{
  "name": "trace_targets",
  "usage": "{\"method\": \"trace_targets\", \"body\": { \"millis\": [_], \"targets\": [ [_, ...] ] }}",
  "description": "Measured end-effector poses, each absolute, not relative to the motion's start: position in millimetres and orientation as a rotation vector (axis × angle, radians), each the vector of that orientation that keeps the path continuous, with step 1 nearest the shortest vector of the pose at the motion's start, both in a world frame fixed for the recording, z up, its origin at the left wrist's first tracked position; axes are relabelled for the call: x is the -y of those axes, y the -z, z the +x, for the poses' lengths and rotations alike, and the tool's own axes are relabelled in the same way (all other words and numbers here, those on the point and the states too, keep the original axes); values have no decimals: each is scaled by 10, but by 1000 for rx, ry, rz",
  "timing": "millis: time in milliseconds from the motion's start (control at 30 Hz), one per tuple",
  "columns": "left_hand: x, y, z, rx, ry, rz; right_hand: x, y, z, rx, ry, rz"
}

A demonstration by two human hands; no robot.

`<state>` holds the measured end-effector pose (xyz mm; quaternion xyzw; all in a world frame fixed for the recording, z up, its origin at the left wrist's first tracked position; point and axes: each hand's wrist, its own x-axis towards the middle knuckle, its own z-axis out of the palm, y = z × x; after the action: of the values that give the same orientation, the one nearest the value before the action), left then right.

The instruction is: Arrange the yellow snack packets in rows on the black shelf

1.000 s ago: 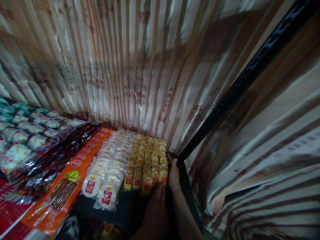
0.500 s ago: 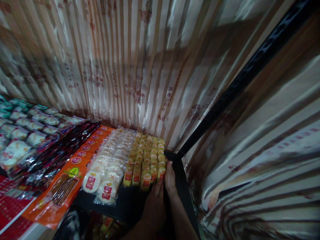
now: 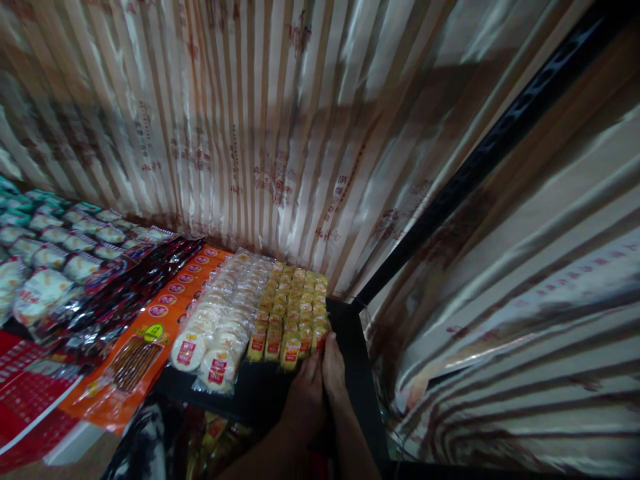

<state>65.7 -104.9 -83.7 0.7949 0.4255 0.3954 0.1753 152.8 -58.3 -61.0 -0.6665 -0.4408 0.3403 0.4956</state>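
Observation:
Rows of small yellow snack packs (image 3: 291,313) with red labels lie close together on a dark shelf (image 3: 350,333). My left hand (image 3: 306,393) touches the front right packs, its fingers stretched forward. Against the right side of the block rests my right hand (image 3: 333,367), fingers extended and partly hidden by the packs. Both hands are side by side and nearly touch. Left of the yellow packs are two rows of round white crackers (image 3: 217,360) in clear wrappers.
Orange bags of brown sticks (image 3: 133,363) lie further left, beside dark shiny packets (image 3: 125,287) and white packets (image 3: 47,287). A red basket (image 3: 30,380) sits at lower left. A black post (image 3: 425,227) rises at the shelf's right corner, before striped curtains (image 3: 270,133).
My right hand has come slightly back toward me and left, closer to my left hand. The front right yellow packs sit slightly further in. The view has shifted a little.

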Motion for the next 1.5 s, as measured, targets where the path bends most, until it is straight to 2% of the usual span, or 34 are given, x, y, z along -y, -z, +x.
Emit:
{"method": "trace_targets", "body": {
  "millis": [167,333,467,767,1100,1267,1500],
  "targets": [
    [1048,837,655,-1214,-1094,2307,696,623,1529,1023,-699,-1589],
    [1048,774,635,-1202,-1030,2287,737,664,1521,1069,-767,-1587],
    [1054,719,637,-1233,-1013,2280,779,647,1530,1055,-667,-1596],
    [1420,535,345,-1300,-998,2258,1355,660,1363,1024,-565,-1614],
    [1555,519,-15,-1488,-1061,2165,1430,631,888,1244,-654,-1503],
    [1678,444,-141,-1400,-1049,2031,1617,529,774,1236,-618,-1510],
    [2329,774,-567,-1277,-805,1896,2343,728,531,1464,-763,-1549]
  ]
}}
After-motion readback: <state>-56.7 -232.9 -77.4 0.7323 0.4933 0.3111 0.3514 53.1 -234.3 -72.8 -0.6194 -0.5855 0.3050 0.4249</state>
